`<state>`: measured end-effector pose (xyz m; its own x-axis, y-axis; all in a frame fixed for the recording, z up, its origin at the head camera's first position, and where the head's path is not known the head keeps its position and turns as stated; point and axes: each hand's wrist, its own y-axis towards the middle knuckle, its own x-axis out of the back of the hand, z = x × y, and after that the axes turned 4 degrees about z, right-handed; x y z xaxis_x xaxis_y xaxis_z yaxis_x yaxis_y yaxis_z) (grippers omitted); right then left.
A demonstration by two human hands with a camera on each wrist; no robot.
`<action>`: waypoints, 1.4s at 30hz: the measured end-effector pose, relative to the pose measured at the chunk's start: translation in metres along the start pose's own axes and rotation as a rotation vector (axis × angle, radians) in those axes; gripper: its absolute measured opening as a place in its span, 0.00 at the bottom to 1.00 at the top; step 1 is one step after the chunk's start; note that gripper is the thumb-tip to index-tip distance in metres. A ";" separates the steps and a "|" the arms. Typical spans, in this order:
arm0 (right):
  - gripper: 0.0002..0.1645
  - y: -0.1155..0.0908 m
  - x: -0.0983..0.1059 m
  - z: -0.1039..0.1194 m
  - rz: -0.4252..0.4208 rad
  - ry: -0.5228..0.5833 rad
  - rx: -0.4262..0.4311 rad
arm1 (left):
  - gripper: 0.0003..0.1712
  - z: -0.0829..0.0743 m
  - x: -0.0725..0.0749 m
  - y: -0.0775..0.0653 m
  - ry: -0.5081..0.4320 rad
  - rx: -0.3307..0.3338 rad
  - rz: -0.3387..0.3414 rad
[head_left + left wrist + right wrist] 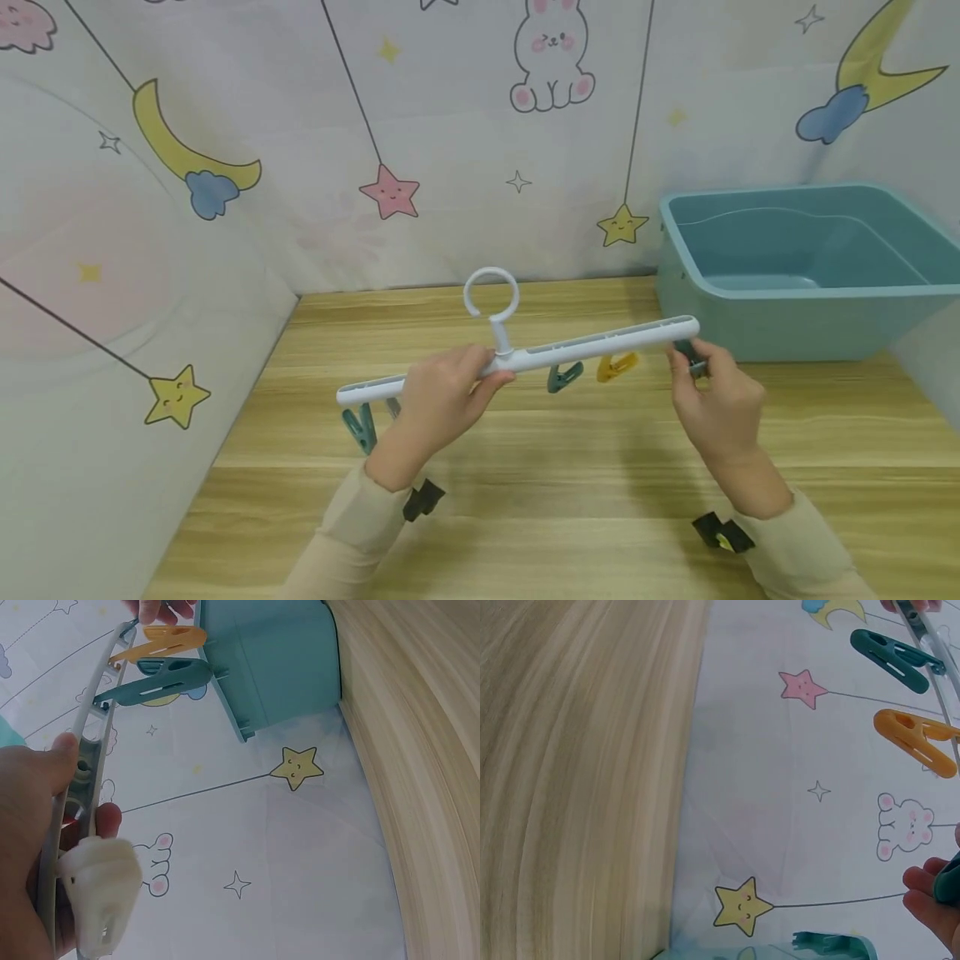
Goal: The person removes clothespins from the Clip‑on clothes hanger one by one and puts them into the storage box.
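A white hanger bar (600, 343) with a round hook (491, 292) is held up over the table, its right end tilted higher. My left hand (446, 392) grips the bar near its middle, just below the hook. At the bar's right end my right hand (716, 396) pinches a dark green clothespin (688, 354). Between the hands hang a green clothespin (564, 377) and a yellow clothespin (617, 367), both also large in the right wrist view. Another green clothespin (362, 429) dangles under the left end, beside a grey one (393, 407) mostly hidden by my left hand.
A teal plastic bin (810, 325) stands at the back right of the wood-grain table (555, 517), close to my right hand. Behind the table hangs a white cloth (450, 108) printed with stars, moons and a rabbit. It also covers the left side.
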<state>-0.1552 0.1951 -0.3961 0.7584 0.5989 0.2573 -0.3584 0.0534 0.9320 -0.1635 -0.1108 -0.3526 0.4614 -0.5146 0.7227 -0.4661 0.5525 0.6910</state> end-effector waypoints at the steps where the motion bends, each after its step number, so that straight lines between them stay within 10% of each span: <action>1: 0.30 0.001 0.001 0.000 0.015 0.015 -0.010 | 0.24 0.000 0.000 0.000 0.006 0.002 -0.002; 17: 0.34 0.016 0.013 -0.011 0.100 0.131 -0.048 | 0.26 0.007 0.009 0.000 0.014 0.020 -0.033; 23: 0.12 0.028 0.023 -0.018 0.214 0.222 -0.232 | 0.24 0.008 0.011 -0.002 0.007 0.024 -0.023; 31: 0.22 0.056 0.039 -0.043 0.494 0.223 -0.596 | 0.22 0.010 0.012 -0.005 0.008 0.026 -0.013; 42: 0.28 0.092 0.040 -0.071 0.529 0.092 -0.590 | 0.24 0.009 0.012 -0.006 0.009 0.022 -0.010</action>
<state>-0.1968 0.2811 -0.3179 0.3680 0.7253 0.5817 -0.9070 0.1423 0.3963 -0.1621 -0.1261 -0.3477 0.4731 -0.5138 0.7156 -0.4782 0.5324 0.6985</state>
